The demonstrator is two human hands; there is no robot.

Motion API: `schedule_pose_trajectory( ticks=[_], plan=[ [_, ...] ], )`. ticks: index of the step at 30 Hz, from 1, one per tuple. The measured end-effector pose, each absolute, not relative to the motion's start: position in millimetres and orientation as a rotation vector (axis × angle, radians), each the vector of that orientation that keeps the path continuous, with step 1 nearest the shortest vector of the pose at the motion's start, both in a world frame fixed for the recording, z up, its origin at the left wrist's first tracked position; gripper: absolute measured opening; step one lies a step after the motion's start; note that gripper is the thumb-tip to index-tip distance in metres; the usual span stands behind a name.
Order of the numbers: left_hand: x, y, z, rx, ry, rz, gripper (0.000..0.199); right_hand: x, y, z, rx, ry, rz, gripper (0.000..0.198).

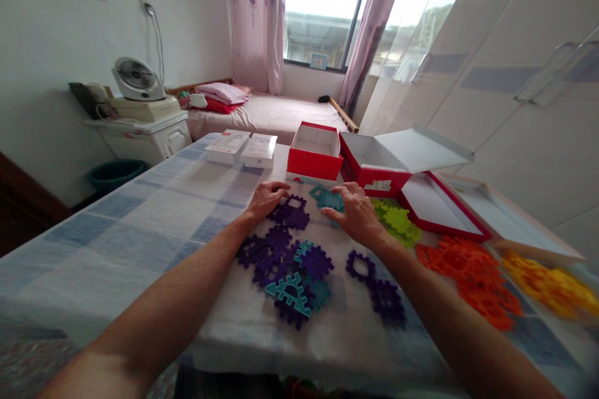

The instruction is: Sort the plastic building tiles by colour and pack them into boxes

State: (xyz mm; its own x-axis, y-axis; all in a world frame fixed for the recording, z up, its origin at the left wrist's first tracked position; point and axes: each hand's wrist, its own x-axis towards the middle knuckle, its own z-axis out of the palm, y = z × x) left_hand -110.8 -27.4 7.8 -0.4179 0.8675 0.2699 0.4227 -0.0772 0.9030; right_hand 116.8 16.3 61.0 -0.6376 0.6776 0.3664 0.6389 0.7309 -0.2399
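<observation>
My left hand [269, 198] rests at the far left edge of some purple notched interlocking pieces [296, 218], its fingers stretched to the right. Over a small teal pile of interlocking pieces [331, 199] is my right hand [356, 209], thumb and fingers apart; its palm hides part of the pile. Nearer me lies a mixed heap of purple pieces [274, 252] with a teal triangular piece [290, 293] on top. Two dark purple pieces [387, 302] lie beside my right forearm.
Lime-green pieces [397, 221], orange pieces [463, 268] and yellow pieces [547, 283] are piled to the right. Behind stand a red open box [314, 162], another open box [374, 177], box lids [449, 212] and two white boxes [259, 148]. A checked cloth [154, 230] covers the table.
</observation>
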Motion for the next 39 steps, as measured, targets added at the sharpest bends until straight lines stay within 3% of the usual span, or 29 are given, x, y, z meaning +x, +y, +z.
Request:
schedule_pose_trajectory(
  ticks=[6, 14, 20, 27, 30, 33, 39],
  plan=[
    [-113, -25, 3, 1.388, 1.785, 1.496, 0.034, 127, -52, 59, -0.702, -2.894, 0.459, 0.053],
    [-112, -27, 5, 1.398, 1.791, 1.486, 0.032, 138, -51, 52, -0.854, -2.847, 0.569, 0.030],
    [-113, -26, 4, 1.409, 1.792, 1.473, 0.033, 142, -50, 50, -0.826, -2.791, 0.419, 0.028],
    [-114, -24, 3, 1.424, 1.811, 1.455, 0.035, 142, -61, 52, -0.752, -2.832, 0.386, 0.041],
    [-114, -24, 2, 1.426, 1.813, 1.453, 0.034, 141, -59, 47, -0.811, -2.796, 0.435, 0.033],
    [-114, -24, 3, 1.422, 1.810, 1.455, 0.033, 142, -54, 47, -0.814, -2.717, 0.573, 0.018],
    [-112, -26, 5, 1.408, 1.820, 1.449, 0.033, 146, -57, 73, -0.819, -2.556, 0.989, 0.018]
  ],
)
